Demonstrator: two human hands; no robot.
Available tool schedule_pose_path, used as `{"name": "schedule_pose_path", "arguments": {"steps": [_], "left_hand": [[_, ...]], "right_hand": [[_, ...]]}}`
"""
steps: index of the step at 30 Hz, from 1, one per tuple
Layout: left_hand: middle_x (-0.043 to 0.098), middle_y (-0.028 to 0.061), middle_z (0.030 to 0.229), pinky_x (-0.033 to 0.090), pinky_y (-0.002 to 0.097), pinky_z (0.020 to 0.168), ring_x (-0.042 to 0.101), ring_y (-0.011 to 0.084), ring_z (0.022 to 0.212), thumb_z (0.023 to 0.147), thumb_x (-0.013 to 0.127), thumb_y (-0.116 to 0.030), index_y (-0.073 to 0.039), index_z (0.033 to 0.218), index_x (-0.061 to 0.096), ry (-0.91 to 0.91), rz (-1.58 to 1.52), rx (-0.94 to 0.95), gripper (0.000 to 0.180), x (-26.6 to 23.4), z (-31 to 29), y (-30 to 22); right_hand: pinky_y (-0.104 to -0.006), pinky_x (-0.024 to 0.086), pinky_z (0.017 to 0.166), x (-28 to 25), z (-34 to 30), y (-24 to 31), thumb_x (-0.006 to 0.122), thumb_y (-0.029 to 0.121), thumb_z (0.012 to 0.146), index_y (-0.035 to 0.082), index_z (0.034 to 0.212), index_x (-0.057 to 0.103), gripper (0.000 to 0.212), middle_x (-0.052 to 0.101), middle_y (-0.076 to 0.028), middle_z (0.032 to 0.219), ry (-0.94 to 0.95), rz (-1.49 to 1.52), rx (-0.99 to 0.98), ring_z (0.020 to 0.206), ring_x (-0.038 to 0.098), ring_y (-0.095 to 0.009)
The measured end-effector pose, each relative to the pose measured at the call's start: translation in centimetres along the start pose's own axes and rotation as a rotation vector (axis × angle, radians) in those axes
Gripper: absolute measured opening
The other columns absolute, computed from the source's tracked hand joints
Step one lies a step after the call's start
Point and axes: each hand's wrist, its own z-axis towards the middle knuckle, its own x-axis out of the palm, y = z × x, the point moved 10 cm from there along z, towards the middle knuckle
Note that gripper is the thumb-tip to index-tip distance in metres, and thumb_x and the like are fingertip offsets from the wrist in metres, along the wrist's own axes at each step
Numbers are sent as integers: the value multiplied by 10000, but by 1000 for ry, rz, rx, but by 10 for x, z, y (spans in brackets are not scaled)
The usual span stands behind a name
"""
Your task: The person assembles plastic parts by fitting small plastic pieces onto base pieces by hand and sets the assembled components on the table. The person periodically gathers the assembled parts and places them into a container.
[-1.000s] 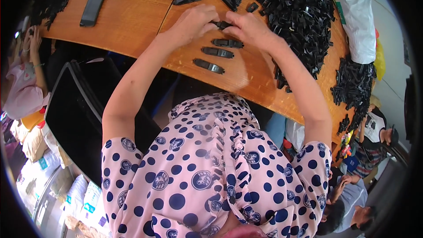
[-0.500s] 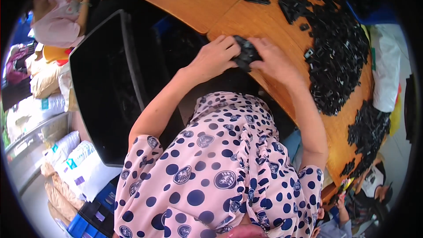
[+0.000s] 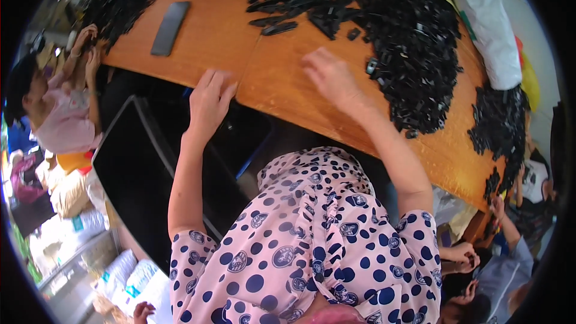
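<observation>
My left hand is at the near edge of the orange-brown wooden table. Its fingers are stretched out with the thumb apart, and nothing shows in them. Over the table to the right hovers my right hand, a little blurred, its fingers loosely spread and apparently bare. It lies between the table's near edge and a large heap of small black plastic parts. Longer black pieces are strewn beyond it, with one small black part lying apart from them.
A dark phone lies on the table's left part. Another black pile is at the far left, near a person in pink. A large black box-like object stands at my left. Other people's hands show at the lower right.
The clump of black parts held between both hands is gone from them; where it went is not visible. My hands have parted, the left moving left. The view has shifted, showing more table at left.
</observation>
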Motion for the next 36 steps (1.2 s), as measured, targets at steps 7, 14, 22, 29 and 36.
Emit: {"name": "schedule_pose_path", "arguments": {"steps": [7, 14, 22, 29, 36], "left_hand": [[595, 114, 1128, 483, 424, 898, 564, 336, 1112, 839, 726, -110, -78, 1163, 632, -142, 98, 207, 339, 55, 113, -17], [618, 111, 1027, 478, 422, 865, 568, 333, 1013, 816, 744, -91, -82, 1087, 671, 60, -16, 165, 281, 97, 102, -21], [612, 83, 1105, 429, 470, 889, 548, 322, 1050, 799, 748, -95, -104, 1052, 680, 80, 55, 237, 262, 101, 75, -57], [630, 233, 1140, 456, 510, 935, 584, 402, 1090, 834, 727, -109, -39, 1023, 693, -26, 294, 415, 205, 102, 22, -85], [578, 186, 1013, 487, 417, 819, 582, 372, 986, 913, 672, -69, 9, 1146, 635, 149, -23, 357, 248, 137, 26, -106]], "right_hand": [[-390, 560, 841, -79, 9, -81, 657, -2, 852, 38, 1106, 625, 260, 617, -83, 1094, -12, -536, -49, 1035, 619, -300], [-352, 562, 840, -58, 25, -98, 672, 5, 840, 16, 1104, 605, 273, 590, -87, 1102, 173, -546, -123, 1054, 599, -269], [-347, 587, 789, -89, 14, -85, 664, 62, 836, 31, 1020, 603, 196, 600, -86, 1045, -81, -475, -85, 1021, 638, -278], [-415, 519, 774, -39, -60, -37, 712, 165, 822, 80, 1013, 669, 214, 657, -114, 960, -426, 338, -44, 918, 640, -311], [-408, 477, 825, -37, -119, -44, 764, 183, 743, 105, 887, 642, 203, 624, -59, 881, -374, -44, 63, 984, 567, -290]]}}
